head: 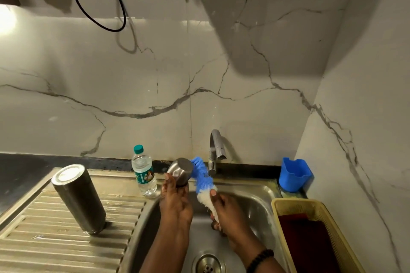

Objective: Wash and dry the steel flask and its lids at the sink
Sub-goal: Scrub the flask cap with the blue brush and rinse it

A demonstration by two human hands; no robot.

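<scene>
The steel flask [78, 198] stands upside down on the ribbed drainboard [55, 239], left of the sink. My left hand [175, 201] grips a steel cup-shaped lid [180, 172] over the sink bowl, its closed base facing me. My right hand [224, 210] holds a blue and white bottle brush [203, 178] by its white handle. The blue bristles press against the right side of the lid, just below the tap. No other lid shows.
The steel tap [216, 150] rises behind the sink [255, 201]; the drain [207, 265] lies near the bottom edge. A plastic water bottle [143, 173] stands left of the lid. A blue holder [294, 174] and a yellow basket [310, 206] with a dark red cloth sit at right.
</scene>
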